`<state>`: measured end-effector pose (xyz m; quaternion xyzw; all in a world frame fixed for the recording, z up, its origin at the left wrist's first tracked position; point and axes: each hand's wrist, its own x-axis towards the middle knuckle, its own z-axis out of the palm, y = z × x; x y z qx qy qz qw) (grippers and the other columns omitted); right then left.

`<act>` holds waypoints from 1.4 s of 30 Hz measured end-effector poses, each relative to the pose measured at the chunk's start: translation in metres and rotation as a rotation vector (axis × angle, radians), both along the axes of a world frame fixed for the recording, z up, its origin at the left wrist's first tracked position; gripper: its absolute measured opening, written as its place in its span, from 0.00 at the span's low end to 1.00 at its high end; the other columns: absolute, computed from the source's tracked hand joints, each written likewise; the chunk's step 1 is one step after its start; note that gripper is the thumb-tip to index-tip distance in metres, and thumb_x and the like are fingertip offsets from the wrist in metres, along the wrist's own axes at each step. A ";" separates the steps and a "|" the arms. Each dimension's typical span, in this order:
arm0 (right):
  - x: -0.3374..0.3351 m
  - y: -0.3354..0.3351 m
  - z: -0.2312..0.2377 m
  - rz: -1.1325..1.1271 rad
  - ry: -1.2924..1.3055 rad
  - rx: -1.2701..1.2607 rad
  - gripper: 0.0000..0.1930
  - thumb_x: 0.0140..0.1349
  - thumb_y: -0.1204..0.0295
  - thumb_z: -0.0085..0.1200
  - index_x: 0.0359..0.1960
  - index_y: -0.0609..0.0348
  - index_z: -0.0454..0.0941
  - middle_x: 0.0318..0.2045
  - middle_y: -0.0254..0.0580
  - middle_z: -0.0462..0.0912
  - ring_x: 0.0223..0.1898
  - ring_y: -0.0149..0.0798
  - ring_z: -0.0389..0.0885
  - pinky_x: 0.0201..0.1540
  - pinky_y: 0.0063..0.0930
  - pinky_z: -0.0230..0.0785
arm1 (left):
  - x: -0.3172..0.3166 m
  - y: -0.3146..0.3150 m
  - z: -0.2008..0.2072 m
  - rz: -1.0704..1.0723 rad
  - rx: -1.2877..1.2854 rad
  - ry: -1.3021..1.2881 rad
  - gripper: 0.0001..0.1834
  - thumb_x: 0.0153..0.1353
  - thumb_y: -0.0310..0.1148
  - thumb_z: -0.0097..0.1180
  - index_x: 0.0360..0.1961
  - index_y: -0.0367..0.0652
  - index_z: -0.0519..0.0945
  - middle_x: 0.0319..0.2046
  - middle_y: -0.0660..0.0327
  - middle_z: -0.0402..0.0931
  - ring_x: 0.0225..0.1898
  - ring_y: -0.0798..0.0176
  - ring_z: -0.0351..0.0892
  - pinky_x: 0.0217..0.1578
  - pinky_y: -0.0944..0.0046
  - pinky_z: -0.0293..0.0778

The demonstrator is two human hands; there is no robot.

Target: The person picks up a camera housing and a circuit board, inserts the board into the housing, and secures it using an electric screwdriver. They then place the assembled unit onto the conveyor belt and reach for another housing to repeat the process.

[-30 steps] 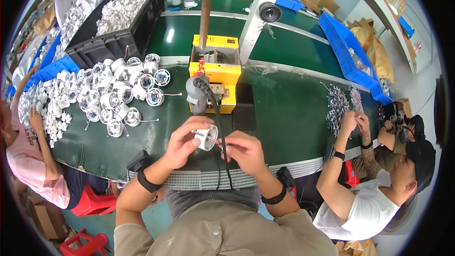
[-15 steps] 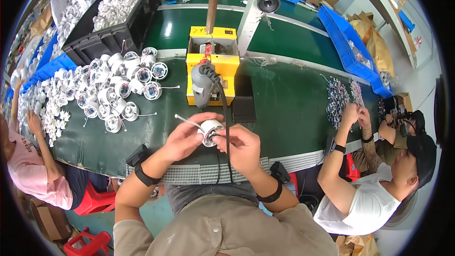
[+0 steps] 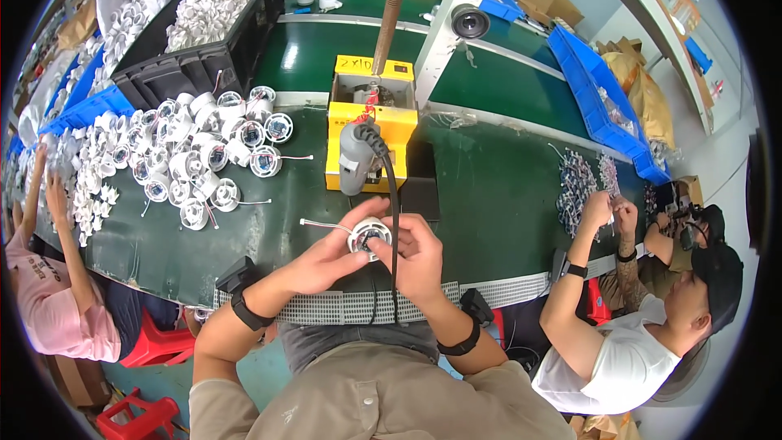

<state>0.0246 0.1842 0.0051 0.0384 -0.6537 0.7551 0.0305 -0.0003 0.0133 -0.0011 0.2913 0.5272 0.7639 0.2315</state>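
Observation:
A round white plastic housing [image 3: 359, 228] with a circuit board inside is held between my two hands above the table's near edge. Its open face is turned up, and a thin white lead with a small plug sticks out to the left. My left hand [image 3: 326, 261] is closed round the left side, thumb at the lower rim. From the right, my right hand [image 3: 417, 254] grips the housing, its fingertips reaching into the open face. A hanging grey electric screwdriver [image 3: 353, 165] is just beyond my hands. Its black cable [image 3: 395, 232] drops in front of my right hand.
A yellow box-shaped stand [image 3: 399, 134] is behind the screwdriver. Left lies a pile of white housings [image 3: 195, 151], with a black crate [image 3: 163, 77] of small white parts behind. Wire bundles [image 3: 577, 191] lie at the right. Co-workers sit on both sides.
The housing has tipped so its open face and circuit board show more fully. My right fingertips have moved onto that face. The whole view has shifted slightly.

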 end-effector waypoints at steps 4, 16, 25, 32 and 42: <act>-0.006 0.007 -0.004 -0.013 0.132 0.242 0.12 0.55 0.83 0.60 0.41 0.67 0.76 0.41 0.43 0.79 0.41 0.35 0.82 0.43 0.25 0.77 | 0.001 0.005 0.001 0.182 -0.128 -0.288 0.22 0.67 0.24 0.48 0.62 0.35 0.63 0.52 0.56 0.72 0.53 0.63 0.74 0.52 0.61 0.75; -0.074 -0.030 0.028 0.025 0.392 0.509 0.31 0.49 0.70 0.68 0.54 0.66 0.68 0.42 0.50 0.80 0.43 0.43 0.81 0.47 0.32 0.73 | -0.020 0.004 -0.026 0.389 -0.044 -0.431 0.16 0.65 0.23 0.46 0.55 0.34 0.69 0.44 0.58 0.74 0.43 0.64 0.79 0.40 0.62 0.84; -0.102 -0.030 0.046 -0.192 0.597 -0.113 0.24 0.68 0.68 0.39 0.62 0.67 0.52 0.22 0.40 0.70 0.16 0.34 0.68 0.20 0.29 0.68 | -0.023 0.001 -0.030 0.447 -0.160 -0.506 0.19 0.66 0.25 0.45 0.57 0.33 0.68 0.44 0.54 0.76 0.40 0.61 0.81 0.38 0.63 0.84; -0.119 -0.035 0.049 -0.219 0.645 -0.105 0.19 0.69 0.68 0.40 0.56 0.67 0.57 0.18 0.40 0.69 0.15 0.32 0.68 0.20 0.28 0.68 | -0.025 0.001 -0.030 0.459 -0.169 -0.512 0.19 0.66 0.26 0.45 0.57 0.32 0.68 0.44 0.53 0.76 0.38 0.61 0.82 0.37 0.64 0.83; -0.122 -0.041 0.047 -0.233 0.621 -0.043 0.16 0.69 0.70 0.39 0.54 0.67 0.59 0.18 0.40 0.70 0.16 0.33 0.69 0.21 0.27 0.68 | -0.025 0.001 -0.029 0.463 -0.178 -0.520 0.18 0.66 0.27 0.46 0.55 0.31 0.69 0.40 0.53 0.78 0.36 0.62 0.82 0.37 0.65 0.83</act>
